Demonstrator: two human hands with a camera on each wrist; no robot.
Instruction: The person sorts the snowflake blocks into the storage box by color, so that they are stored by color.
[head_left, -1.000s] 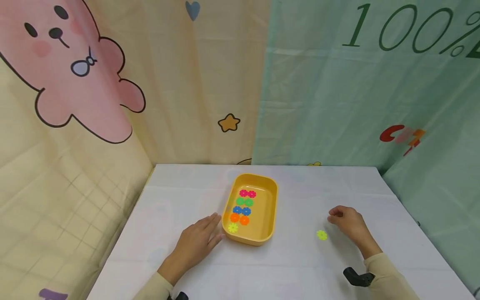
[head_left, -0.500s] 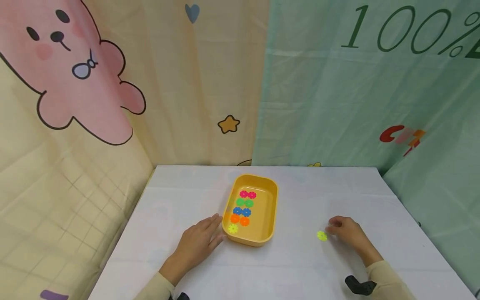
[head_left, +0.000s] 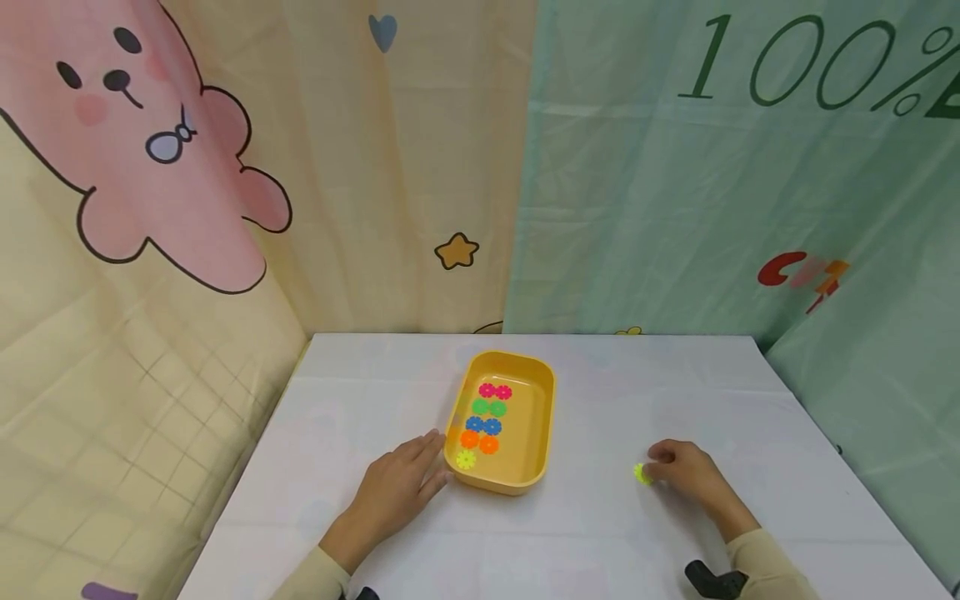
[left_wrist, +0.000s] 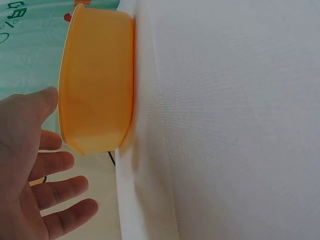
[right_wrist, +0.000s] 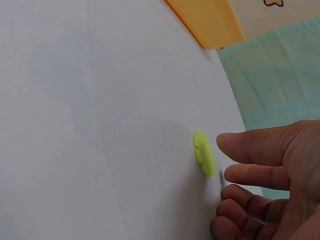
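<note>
In the head view my left hand (head_left: pixel 397 483) lies at the near left corner of a yellow tray (head_left: pixel 534 433), its fingertips right at the rim. The left wrist view shows those fingers spread, with the thumb at the tray's wall (left_wrist: pixel 100 80). My right hand (head_left: pixel 690 475) is low over the white table, thumb and index finger reaching to a yellow-green flower-shaped piece (head_left: pixel 640 473), partly hidden by them. From the right wrist, this scalloped piece (right_wrist: pixel 204 153) lies just beyond the slightly parted thumb and index finger; the other fingers are curled.
Inside the tray lie pairs of flower-shaped pieces in pink (head_left: pixel 496 392), green (head_left: pixel 489 407), blue (head_left: pixel 483 426) and orange (head_left: pixel 479 442), plus one yellow-green piece (head_left: pixel 466 459). Printed curtains (head_left: pixel 405 167) stand behind the white table (head_left: pixel 585 533).
My right hand has come down and slightly left to the loose yellow-green piece, now partly covering it. The left hand stays by the tray. The head view has tilted up slightly.
</note>
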